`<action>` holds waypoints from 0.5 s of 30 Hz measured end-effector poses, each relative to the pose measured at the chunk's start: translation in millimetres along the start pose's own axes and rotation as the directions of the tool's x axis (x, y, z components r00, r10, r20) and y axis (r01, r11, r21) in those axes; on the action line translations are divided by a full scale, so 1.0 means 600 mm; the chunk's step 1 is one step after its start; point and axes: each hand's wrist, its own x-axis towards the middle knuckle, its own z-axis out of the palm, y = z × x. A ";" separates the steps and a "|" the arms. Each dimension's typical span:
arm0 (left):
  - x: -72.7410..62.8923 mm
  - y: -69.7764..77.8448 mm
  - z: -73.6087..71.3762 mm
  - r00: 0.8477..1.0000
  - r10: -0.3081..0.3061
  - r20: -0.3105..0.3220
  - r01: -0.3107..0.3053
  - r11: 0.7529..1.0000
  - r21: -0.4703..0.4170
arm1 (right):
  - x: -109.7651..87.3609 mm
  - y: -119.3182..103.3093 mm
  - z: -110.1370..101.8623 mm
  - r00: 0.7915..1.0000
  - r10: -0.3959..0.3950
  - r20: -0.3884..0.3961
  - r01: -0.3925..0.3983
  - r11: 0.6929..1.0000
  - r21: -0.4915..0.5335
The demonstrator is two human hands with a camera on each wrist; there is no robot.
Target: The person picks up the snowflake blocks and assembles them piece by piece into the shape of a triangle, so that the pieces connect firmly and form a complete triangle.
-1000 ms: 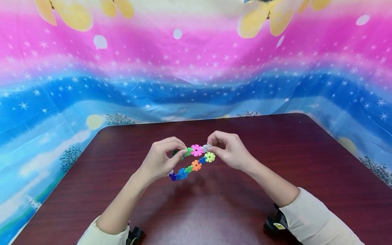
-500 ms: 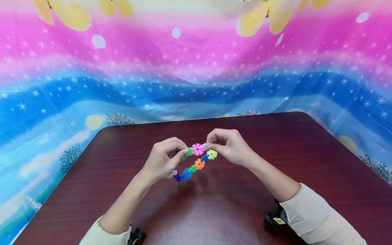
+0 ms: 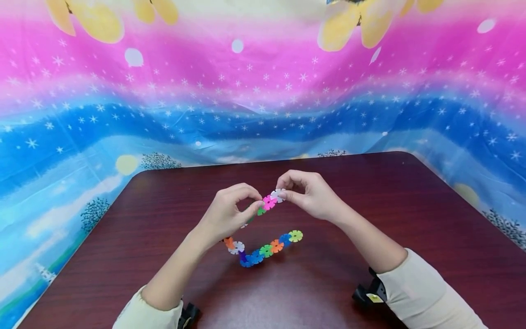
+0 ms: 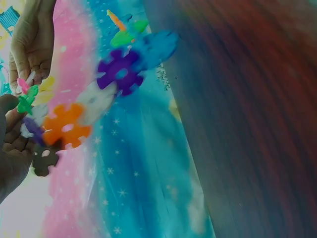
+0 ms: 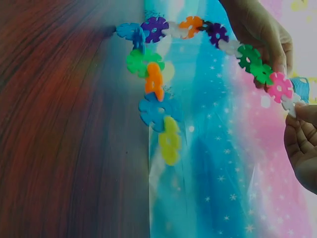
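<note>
A chain of interlocking flower-shaped plastic discs (image 3: 277, 246) is held up above the table, bent into an open curve. My right hand (image 3: 307, 196) pinches the white disc (image 3: 278, 195) at one end between thumb and fingertips. Right beside it, my left hand (image 3: 228, 212) pinches the chain near the pink disc (image 3: 269, 202) and a green one. From there the chain hangs behind the left hand through an orange disc (image 4: 67, 126) and a purple disc (image 4: 120, 72). Its other end, a yellow-green disc (image 3: 295, 236), dangles free below the right hand, also seen in the right wrist view.
The dark red-brown wooden table (image 3: 370, 228) lies beneath both hands. A patterned cloth backdrop (image 3: 263, 100) in pink and blue rises along its far and side edges. Black wrist mounts (image 3: 370, 292) show below the sleeves.
The chain's lower part has dropped, its yellow-green end moving down and away from the right hand. My left hand has shifted right along the chain, closer to the pink disc.
</note>
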 end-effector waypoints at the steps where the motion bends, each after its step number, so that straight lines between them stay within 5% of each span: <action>1: 0.002 0.001 0.002 1.000 0.000 -0.004 0.000 1.000 0.000 | 0.000 -0.001 0.001 1.000 -0.002 -0.001 0.002 1.000 0.004; 15: 0.031 0.021 0.012 0.996 -0.008 -0.086 -0.001 0.995 -0.100 | 0.003 -0.018 -0.002 0.997 0.002 -0.073 -0.001 1.000 0.024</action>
